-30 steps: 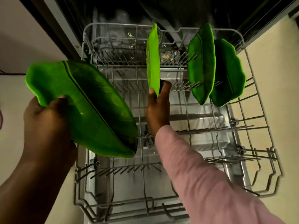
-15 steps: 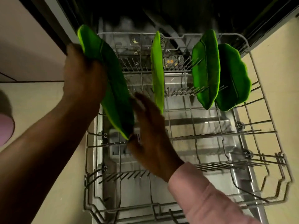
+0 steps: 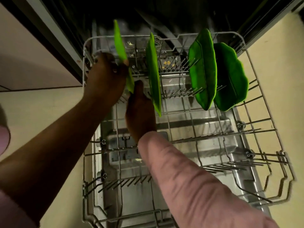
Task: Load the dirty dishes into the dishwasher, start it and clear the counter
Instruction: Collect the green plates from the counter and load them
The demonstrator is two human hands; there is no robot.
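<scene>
Dim kitchen corner, seen from above

Pale cream floor (image 3: 54,111) fills the left side of the frame and shows again at the right edge, where the light falls warmer. A thin dark seam (image 3: 37,88) runs across the floor at middle left. In the upper left a pale cabinet panel (image 3: 24,51) meets a dark diagonal frame strip (image 3: 54,38). The top of the frame is deep in shadow, nearly black. The light is low and yellowish throughout.
</scene>
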